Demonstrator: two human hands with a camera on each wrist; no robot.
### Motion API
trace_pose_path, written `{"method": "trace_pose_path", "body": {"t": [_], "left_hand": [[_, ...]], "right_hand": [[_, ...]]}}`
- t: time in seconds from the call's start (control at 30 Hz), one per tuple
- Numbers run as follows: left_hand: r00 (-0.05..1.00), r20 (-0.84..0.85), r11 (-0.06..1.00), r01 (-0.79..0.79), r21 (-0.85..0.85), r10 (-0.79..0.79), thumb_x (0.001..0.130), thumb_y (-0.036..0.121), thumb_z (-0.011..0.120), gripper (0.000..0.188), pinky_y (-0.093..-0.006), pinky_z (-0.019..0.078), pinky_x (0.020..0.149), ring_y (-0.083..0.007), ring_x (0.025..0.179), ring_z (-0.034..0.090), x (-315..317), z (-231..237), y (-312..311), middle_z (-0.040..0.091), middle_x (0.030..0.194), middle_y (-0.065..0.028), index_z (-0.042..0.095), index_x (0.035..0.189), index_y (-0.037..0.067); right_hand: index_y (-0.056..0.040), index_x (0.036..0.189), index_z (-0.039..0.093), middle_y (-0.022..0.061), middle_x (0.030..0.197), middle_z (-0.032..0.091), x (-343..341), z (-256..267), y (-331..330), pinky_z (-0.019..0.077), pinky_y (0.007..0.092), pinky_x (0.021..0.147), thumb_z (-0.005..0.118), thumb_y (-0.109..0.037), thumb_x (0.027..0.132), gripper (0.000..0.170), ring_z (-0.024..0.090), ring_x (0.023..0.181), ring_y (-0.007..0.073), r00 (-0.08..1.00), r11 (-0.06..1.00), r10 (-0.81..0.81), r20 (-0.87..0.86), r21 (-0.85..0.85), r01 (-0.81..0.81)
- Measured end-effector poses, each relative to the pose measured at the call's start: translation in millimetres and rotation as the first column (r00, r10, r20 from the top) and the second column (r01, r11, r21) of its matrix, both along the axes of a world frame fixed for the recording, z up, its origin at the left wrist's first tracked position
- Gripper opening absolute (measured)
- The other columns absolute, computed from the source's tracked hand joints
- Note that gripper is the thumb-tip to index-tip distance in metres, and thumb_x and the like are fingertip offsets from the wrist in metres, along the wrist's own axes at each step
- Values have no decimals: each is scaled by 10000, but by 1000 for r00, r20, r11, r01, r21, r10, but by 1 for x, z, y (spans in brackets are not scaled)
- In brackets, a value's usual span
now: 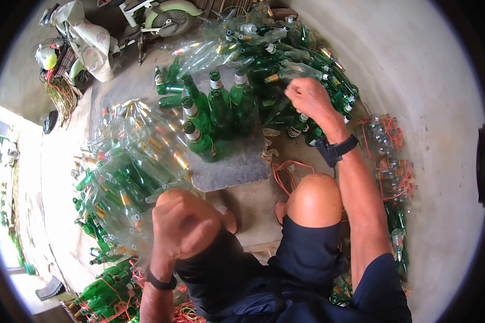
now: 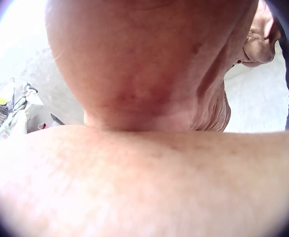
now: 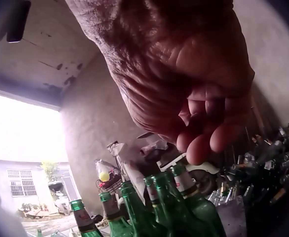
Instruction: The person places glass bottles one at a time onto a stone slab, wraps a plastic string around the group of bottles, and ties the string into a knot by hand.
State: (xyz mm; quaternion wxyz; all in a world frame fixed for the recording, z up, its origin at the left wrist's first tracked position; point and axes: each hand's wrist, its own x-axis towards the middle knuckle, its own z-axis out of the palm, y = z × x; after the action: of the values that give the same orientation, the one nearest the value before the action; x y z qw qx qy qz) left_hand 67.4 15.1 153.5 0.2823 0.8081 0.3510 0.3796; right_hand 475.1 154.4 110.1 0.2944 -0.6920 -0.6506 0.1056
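Observation:
Several green glass bottles (image 1: 221, 110) stand close together on a low grey board (image 1: 229, 175) in front of the person. Some have pale neck labels. Up to the right of this group is the right hand (image 1: 310, 102), raised over heaped bottles. Its fingers are loosely curled with nothing in them, and the right wrist view shows the curled fingertips (image 3: 198, 150) above the standing bottle necks. Beside the left knee, the left hand (image 1: 180, 229) is bent and holds no bottle. Most of its fingers are hidden in the left wrist view.
Green bottles (image 1: 264, 64) are heaped behind and right of the board. Clear bottles (image 1: 140, 134) lie piled at the left. Bundles tied with red string (image 1: 385, 134) line the right wall, more green bundles (image 1: 108, 290) the lower left. A scooter (image 1: 170, 19) stands at the back.

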Motion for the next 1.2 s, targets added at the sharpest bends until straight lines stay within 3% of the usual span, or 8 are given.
{"method": "trace_pose_path", "body": {"t": [0.07, 0.13, 0.33, 0.57, 0.73, 0.9, 1.0, 1.2], "left_hand": [[1000, 6, 1000, 22, 13, -22, 744, 237, 868, 318, -314, 376, 516, -182, 543, 535, 3, 3, 4, 514, 625, -24, 605, 747, 58], [999, 6, 999, 47, 25, -47, 738, 241, 870, 318, -317, 381, 519, -188, 543, 536, 5, 5, 7, 513, 622, -23, 607, 750, 63], [998, -60, 1000, 21, -16, -22, 720, 266, 860, 312, -330, 429, 538, -211, 565, 587, 6, 8, 9, 560, 632, -30, 618, 749, 72], [994, -105, 1000, 7, -30, -10, 711, 286, 856, 314, -346, 459, 556, -226, 587, 619, 9, 8, 11, 597, 646, -38, 631, 742, 69], [993, -112, 1000, 28, -14, -30, 705, 292, 861, 324, -350, 460, 556, -237, 604, 631, 10, 10, 13, 600, 651, -45, 629, 733, 68], [996, -77, 999, 52, -6, -53, 710, 278, 860, 327, -358, 474, 574, -269, 613, 637, 11, 11, 12, 606, 671, -72, 618, 728, 59], [999, -27, 998, 46, -37, -47, 716, 261, 861, 322, -363, 481, 583, -280, 620, 639, 8, 7, 9, 613, 680, -80, 613, 734, 56], [997, -19, 997, 79, 4, -79, 721, 163, 848, 189, -380, 497, 609, -284, 666, 664, 6, 14, 9, 674, 745, -71, 684, 784, 93]], "right_hand": [[-70, 922, 739, 189, 885, 742, 30, -26, -2, 570, 500, 765, 688, -235, 895, 175, 724, 888, 408, 996, 997, -19, 84, -77, 25], [-89, 1088, 718, 210, 1058, 743, 50, -58, -7, 571, 519, 834, 704, -223, 892, 238, 711, 1009, 428, 946, 949, -195, 257, -193, 248], [-95, 1337, 556, 254, 1229, 659, 73, -132, -19, 567, 563, 907, 735, -220, 898, 490, 670, 1125, 472, 904, 903, -252, 346, -250, 348], [-90, 1295, 541, 262, 1181, 658, 93, -181, -9, 567, 565, 877, 738, -192, 906, 448, 672, 1081, 480, 933, 944, -127, 336, -249, 218], [-46, 1196, 600, 267, 922, 706, 83, -190, -18, 535, 572, 787, 730, -155, 897, 344, 683, 951, 489, 964, 973, -121, 235, -164, 162], [-52, 1115, 626, 269, 911, 714, 82, -202, -29, 543, 583, 775, 724, -175, 908, 260, 691, 907, 491, 960, 986, -101, 262, -104, 132], [-58, 1074, 647, 266, 917, 733, 72, -176, -40, 551, 592, 786, 715, -254, 915, 262, 703, 884, 493, 927, 959, -216, 307, -112, 261], [-51, 1014, 698, 251, 848, 728, 57, -89, -64, 551, 562, 750, 698, -277, 916, 246, 712, 840, 466, 947, 987, -136, 292, -47, 156]]}}
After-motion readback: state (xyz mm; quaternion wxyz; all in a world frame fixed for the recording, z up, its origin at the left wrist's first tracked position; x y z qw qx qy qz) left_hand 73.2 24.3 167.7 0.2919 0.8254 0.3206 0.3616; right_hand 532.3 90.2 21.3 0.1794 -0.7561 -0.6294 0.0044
